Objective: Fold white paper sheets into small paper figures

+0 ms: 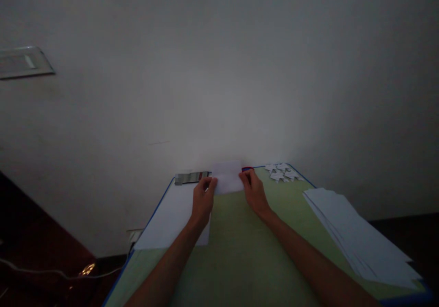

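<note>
A small sheet of white paper [227, 178] is held up between my two hands above the far part of the green table. My left hand [203, 197] pinches its left edge between thumb and fingers. At the opposite edge, my right hand [254, 190] grips it the same way. Below and left of my left hand lies a larger white sheet [168, 220], partly covered by my forearm. Behind my right hand shows a bit of a red and blue object [247, 168], mostly hidden.
Several folded white paper pieces [281, 172] sit at the table's far right corner. A stack of white sheets [356, 238] lies along the right edge. A dark, flat striped object [194, 177] rests at the far left. Behind the green table [247, 261] stands a wall [219, 69].
</note>
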`<move>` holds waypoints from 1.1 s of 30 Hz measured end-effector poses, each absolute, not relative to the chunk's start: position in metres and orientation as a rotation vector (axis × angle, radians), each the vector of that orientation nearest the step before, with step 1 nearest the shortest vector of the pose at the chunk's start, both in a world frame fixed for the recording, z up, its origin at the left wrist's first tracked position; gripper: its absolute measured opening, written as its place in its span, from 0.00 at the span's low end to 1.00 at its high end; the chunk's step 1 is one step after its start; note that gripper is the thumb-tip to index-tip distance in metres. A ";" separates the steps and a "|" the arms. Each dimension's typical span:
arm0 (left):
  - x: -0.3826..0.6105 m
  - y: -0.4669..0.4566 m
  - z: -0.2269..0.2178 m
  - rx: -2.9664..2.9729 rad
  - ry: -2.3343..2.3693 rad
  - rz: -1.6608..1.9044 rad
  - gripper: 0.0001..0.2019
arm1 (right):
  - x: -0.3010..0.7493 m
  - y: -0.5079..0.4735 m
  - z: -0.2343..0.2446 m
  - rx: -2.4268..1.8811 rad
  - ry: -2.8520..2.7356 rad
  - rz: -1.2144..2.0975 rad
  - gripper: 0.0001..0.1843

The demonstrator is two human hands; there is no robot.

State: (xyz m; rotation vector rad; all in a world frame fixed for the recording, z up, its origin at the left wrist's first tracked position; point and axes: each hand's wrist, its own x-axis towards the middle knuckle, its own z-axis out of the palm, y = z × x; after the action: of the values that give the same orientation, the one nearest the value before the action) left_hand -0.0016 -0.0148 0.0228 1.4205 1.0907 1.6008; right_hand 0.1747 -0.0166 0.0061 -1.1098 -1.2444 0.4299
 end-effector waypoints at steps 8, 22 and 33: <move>-0.002 -0.013 0.021 1.456 1.110 1.612 0.20 | 0.176 -0.018 0.007 -1.148 -1.312 0.370 0.16; -0.003 -0.013 0.021 1.475 1.130 1.612 0.20 | 0.180 -0.013 0.003 -1.016 -1.345 0.500 0.15; 0.000 -0.014 0.032 0.900 0.770 1.336 0.26 | 0.183 -0.008 0.003 -0.857 -1.349 0.604 0.13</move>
State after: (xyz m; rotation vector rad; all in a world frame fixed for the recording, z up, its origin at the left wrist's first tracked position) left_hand -0.0004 -0.0138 0.0325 0.8996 0.7696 1.3360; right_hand 0.1830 -0.0084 0.0032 -0.8569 -1.3485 0.6041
